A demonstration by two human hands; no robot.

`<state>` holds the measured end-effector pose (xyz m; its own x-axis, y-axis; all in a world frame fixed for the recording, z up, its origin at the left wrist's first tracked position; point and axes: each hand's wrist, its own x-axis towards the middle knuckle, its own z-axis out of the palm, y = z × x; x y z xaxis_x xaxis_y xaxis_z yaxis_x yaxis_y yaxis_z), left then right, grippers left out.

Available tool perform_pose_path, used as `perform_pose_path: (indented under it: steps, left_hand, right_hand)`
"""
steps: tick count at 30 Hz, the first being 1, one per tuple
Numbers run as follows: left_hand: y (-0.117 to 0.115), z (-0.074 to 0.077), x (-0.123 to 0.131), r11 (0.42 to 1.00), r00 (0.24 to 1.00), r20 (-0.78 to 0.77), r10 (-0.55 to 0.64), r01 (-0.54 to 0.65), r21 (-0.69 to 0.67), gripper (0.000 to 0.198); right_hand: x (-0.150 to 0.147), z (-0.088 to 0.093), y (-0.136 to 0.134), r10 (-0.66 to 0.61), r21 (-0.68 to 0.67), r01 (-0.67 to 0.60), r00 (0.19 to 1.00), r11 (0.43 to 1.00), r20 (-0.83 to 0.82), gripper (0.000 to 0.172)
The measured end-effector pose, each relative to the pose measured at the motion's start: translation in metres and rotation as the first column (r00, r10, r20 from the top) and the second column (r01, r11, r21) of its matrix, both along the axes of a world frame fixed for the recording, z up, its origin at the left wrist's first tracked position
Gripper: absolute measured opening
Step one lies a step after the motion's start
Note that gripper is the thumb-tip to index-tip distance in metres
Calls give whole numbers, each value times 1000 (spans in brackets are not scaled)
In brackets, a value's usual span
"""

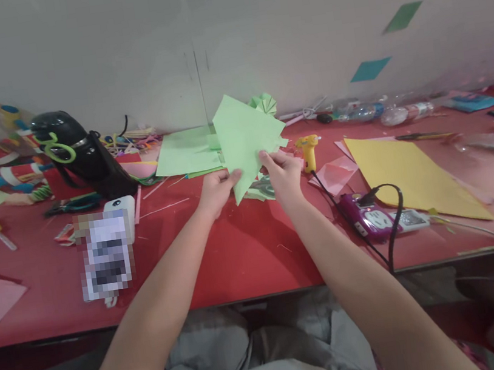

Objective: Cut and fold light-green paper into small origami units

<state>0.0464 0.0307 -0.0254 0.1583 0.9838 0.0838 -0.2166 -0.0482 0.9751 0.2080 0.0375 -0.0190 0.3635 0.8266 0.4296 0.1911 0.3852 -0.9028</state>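
Note:
A folded light green paper [244, 136] is held up above the red table [252, 258], its narrow tip pointing down. My left hand [217, 193] pinches its lower left edge with the thumb in front. On the other side, my right hand [282, 172] grips the lower right edge between thumb and fingers. Behind it lie flat green sheets [187, 152] and a pleated green paper piece [264, 104]. A yellow glue gun [309, 150] stands just right of my right hand.
A black bottle [81, 153] and a phone [107, 253] are on the left. To the right are a yellow sheet [411, 177], a pink paper [335, 174], a purple power box [368, 217] with cables, and plastic bottles [406, 113] by the wall.

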Motion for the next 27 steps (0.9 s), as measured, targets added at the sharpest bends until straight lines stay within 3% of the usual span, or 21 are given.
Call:
perform_pose_path:
  steps: [8,20,23,27]
  left_hand:
    - [4,-5,-2,999,995,-93,-44,42,-27,28]
    - [-3,2,-2,987,958,-239,-158,146,-65,35]
    - [2,2,-8,998,978,-201,-46,54,35,36]
    - [13,2,-15,946,959,-32,282,-272,177,36]
  right_hand:
    - [9,-3,7,-16,-10,15,989,1000,-146,42]
    - [11,-2,8,-12,48,21,984,999,-176,39]
    - [9,-1,3,32,29,-30,996,999,-82,42]
    - [0,3,-7,114,-18,-112,989,994,93,50]
